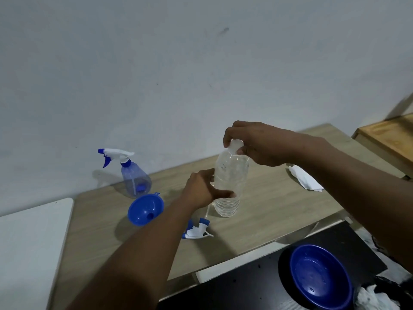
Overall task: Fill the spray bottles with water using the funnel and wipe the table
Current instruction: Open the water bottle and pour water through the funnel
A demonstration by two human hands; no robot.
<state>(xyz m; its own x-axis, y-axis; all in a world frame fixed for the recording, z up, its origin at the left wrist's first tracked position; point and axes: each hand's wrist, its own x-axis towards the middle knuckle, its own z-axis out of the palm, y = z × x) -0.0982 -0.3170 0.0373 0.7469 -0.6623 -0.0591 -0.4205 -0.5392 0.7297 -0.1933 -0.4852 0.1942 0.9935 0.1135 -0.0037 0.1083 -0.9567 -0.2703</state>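
A clear plastic water bottle [230, 177] stands upright on the wooden table [279, 211]. My left hand [201, 190] grips its body from the left. My right hand [252, 142] pinches the white cap [235, 147] at its top. A blue funnel [145, 209] sits in the neck of a spray bottle that it mostly hides. That bottle's blue and white spray head [196, 230] lies loose on the table just right of it. A second blue spray bottle [134, 177] with its trigger head on stands at the back left near the wall.
A white cloth or tissue [304, 179] lies on the table at the right. A blue bowl [319, 276] sits on a dark surface at the lower right, with crumpled white paper [373, 298] beside it. A white surface [29, 242] adjoins the table's left side.
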